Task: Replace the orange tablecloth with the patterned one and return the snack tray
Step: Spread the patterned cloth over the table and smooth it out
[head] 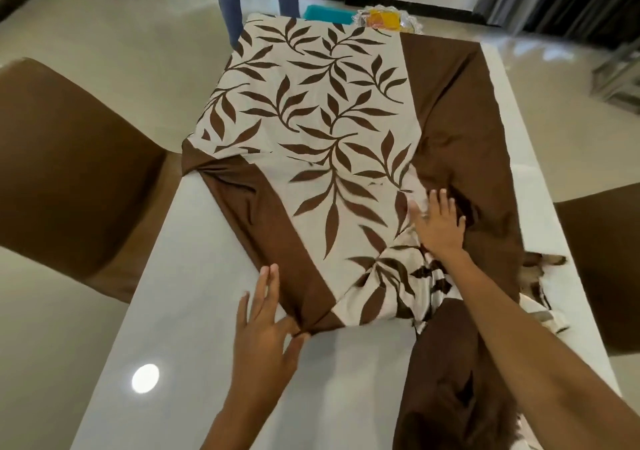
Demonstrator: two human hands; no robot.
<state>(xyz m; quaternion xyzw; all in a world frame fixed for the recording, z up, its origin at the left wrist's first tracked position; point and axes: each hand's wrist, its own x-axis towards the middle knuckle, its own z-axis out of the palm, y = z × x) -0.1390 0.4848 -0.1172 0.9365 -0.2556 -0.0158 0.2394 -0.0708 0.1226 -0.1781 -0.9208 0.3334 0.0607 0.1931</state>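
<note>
Head view: patterned tablecloth (311,131), cream with brown leaves and a brown border, lies partly spread and bunched on the white table (194,311). Left hand (266,332) pinches the near border corner between thumb and forefinger, the other fingers straight. Right hand (438,222) presses flat on the rumpled cloth, fingers straight and apart. Snack tray (388,20) sits at the far table end beside a teal box (327,15). Brown chairs (69,172) stand on either side.
</note>
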